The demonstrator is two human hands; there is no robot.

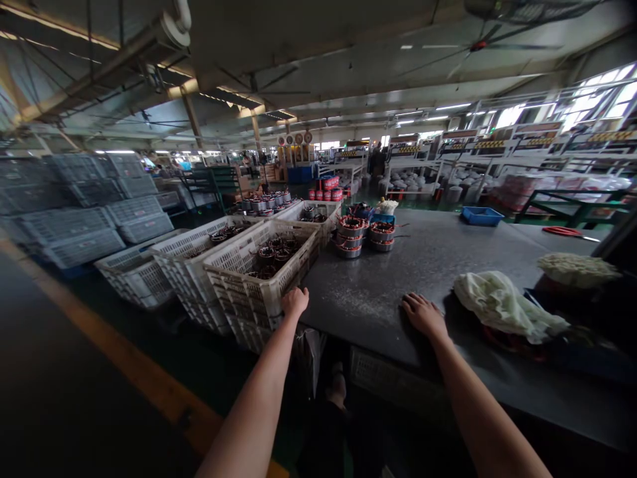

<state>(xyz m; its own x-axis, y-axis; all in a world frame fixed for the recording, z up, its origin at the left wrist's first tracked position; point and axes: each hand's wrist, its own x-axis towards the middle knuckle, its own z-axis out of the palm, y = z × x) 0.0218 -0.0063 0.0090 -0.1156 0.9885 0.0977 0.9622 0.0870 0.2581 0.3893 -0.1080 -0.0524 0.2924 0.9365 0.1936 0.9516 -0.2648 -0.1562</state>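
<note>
My left hand (295,302) is curled at the near right corner of a white plastic crate (243,287), beside the table's left edge; its fingertips are hidden. Inside this crate lie several dark wound motor stators (279,252). My right hand (423,313) rests palm down on the dark tabletop (368,305), fingers extended, with nothing in it. Beyond my hands, stacked metal-ringed stators (350,236) with red and black windings stand at the table's left side. More stators (382,236) are piled next to them. A crumpled pale cloth (505,302) lies to the right of my right hand.
More white crates (199,249) stand on the left, some holding stators. Grey crates (84,212) are stacked farther left, past a yellow floor line (124,358). A blue tray (482,216) and a red coil (562,231) lie along the table's far side.
</note>
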